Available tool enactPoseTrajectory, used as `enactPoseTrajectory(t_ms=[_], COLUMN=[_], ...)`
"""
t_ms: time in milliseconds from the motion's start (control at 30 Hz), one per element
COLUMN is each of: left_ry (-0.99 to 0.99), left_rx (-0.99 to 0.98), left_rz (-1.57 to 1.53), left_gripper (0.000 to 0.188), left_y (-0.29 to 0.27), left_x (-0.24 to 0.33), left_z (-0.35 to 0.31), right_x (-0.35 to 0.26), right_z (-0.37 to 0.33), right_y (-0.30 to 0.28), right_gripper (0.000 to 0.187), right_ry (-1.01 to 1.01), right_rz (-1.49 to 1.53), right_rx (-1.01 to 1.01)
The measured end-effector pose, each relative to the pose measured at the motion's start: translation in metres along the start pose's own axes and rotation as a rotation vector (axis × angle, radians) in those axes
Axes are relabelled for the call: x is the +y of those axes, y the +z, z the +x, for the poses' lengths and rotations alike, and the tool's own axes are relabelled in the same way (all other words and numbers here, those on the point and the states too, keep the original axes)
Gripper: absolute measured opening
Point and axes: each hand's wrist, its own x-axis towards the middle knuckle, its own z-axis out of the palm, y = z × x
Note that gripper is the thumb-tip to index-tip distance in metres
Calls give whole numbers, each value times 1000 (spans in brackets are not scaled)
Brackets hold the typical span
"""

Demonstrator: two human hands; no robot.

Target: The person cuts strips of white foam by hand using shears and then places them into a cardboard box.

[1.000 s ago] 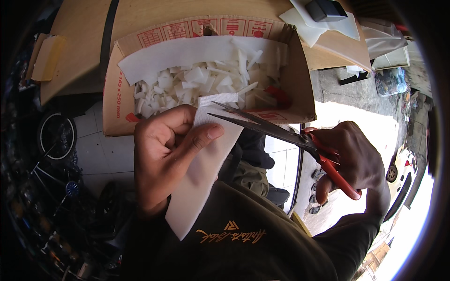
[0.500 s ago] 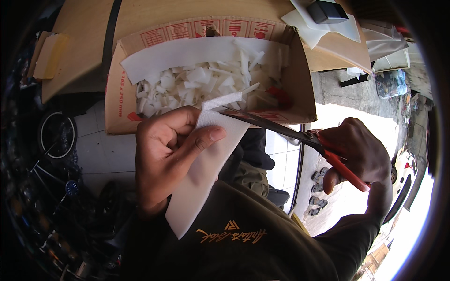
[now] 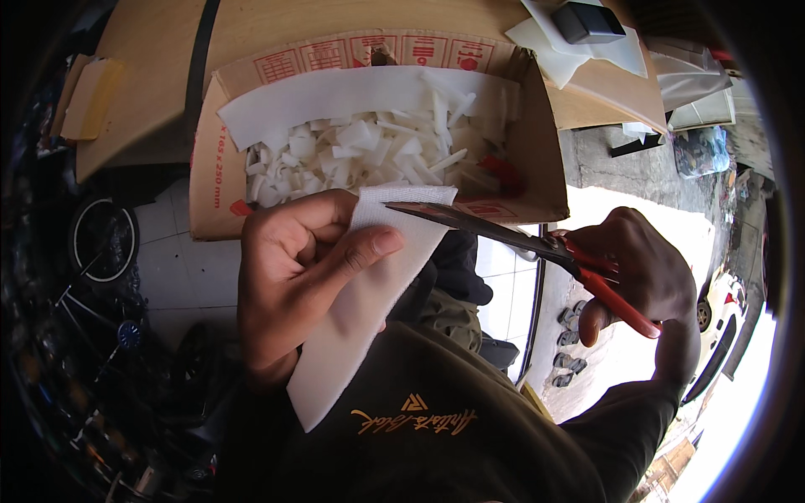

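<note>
My left hand [image 3: 306, 281] pinches a white foam-like strip [image 3: 344, 323] between thumb and fingers, in front of a cardboard box. The strip hangs slanted toward my shirt, its upper end near the box's front edge. My right hand [image 3: 637, 272] is wrapped round the red handles of a pair of scissors [image 3: 503, 230]. Their dark blades reach leftward across the strip's upper end, just above my left thumb, and look nearly closed. Many white cut pieces [image 3: 360, 151] fill the box behind my hands.
The cardboard box [image 3: 537, 147] rests at a wooden table [image 3: 151, 75]. A wide white sheet [image 3: 327, 92] lies along its far inner wall. At the back right, a black block [image 3: 589, 23] sits on white sheets. A bicycle wheel [image 3: 102, 239] stands at left; sandals [image 3: 570, 335] lie at right.
The narrow flap that stuck up from the strip's top is no longer visible, and the end now looks straighter. The scissor blades reach slightly farther left. Both hands stay almost in place.
</note>
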Motion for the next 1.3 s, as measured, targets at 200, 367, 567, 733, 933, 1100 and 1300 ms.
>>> enactPoseTrajectory(t_ms=[200,367,567,733,933,1100,1300], left_ry=[21,-15,31,-6,19,22,20], left_rx=[-13,-37,-20,-26,-38,-12,20], left_rz=[5,78,54,88,128,126,48], left_gripper=[19,18,19,17,22,20,19], left_y=[-2,-4,1,2,-1,3,5], left_x=[-1,-4,-4,0,-5,-3,2], left_z=[0,0,1,3,6,5,3], right_x=[-1,-2,-5,-6,-3,-1,10], right_z=[2,8,13,15,14,15,-6], right_y=[0,4,4,0,5,8,22], right_gripper=[64,65,65,63,60,58,67], right_ry=[-5,-73,-69,96,32,39,35], right_rz=[66,-14,-17,6,-37,30,77], right_rx=[0,31,74,-45,20,43,196])
